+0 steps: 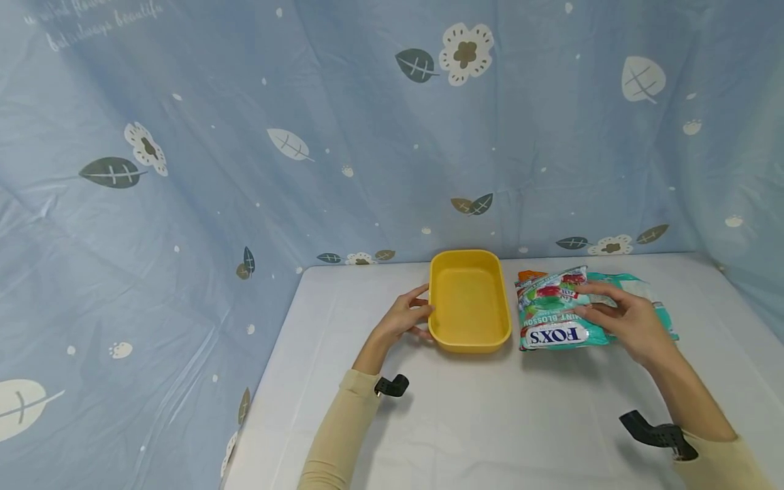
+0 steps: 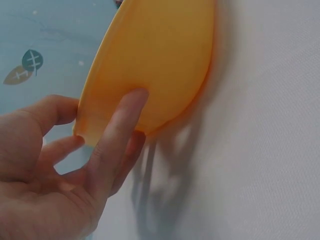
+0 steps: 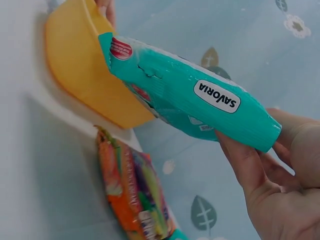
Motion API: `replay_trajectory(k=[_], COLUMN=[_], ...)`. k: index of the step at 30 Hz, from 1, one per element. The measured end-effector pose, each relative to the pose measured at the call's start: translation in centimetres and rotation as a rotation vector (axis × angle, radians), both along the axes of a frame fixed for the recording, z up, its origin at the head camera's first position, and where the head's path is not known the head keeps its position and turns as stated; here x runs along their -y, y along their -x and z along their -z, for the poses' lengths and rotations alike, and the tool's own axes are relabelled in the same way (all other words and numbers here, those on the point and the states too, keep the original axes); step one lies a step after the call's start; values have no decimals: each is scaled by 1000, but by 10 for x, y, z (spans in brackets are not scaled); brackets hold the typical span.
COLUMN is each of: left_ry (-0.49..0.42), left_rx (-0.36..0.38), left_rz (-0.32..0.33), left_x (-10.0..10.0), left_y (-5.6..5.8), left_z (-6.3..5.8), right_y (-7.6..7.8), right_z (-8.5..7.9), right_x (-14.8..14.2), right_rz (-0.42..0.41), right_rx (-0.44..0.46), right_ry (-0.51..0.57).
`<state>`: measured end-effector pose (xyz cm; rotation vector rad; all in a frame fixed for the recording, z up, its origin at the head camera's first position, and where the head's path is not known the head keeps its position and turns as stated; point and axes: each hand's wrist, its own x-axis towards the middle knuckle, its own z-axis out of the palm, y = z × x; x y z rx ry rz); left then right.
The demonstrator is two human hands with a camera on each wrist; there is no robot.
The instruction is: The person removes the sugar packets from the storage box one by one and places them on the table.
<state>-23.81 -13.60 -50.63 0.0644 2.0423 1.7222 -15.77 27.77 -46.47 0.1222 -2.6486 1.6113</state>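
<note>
My left hand (image 1: 404,316) holds the left side of a yellow plastic tub (image 1: 468,306), with fingers against its outer wall in the left wrist view. My right hand (image 1: 640,330) pinches the end of a teal Fox's mint candy bag (image 1: 554,309), raised just right of the tub. In the right wrist view the bag's teal side (image 3: 175,95) shows a Savoria label. Below it lies an orange candy bag (image 3: 127,185), mostly hidden in the head view. Another teal bag (image 1: 663,318) lies partly behind my right hand.
All of this is on a white-covered table (image 1: 465,422). A blue curtain (image 1: 367,136) with leaf and flower prints rises behind the table and along its left side. Black camera mounts (image 1: 392,386) sit on both wrists.
</note>
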Motion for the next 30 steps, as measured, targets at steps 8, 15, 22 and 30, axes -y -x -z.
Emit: replay_trajectory(k=[8,15,22,30], left_ry=[-26,-20,-15,12], left_rx=[0,0,1,3], left_rz=[-4,-4,1,-3], left_x=[2,2,2,0], left_y=[0,1,2,1], left_z=[0,2,2,0], right_y=[-17,-28,-40,-47], right_z=[28,46,55,60], right_x=[0,-3,-7,-9], right_rz=[-2,-15,-12,-26], right_rx=[31,46,92,87], right_ry=[28,61,92,172])
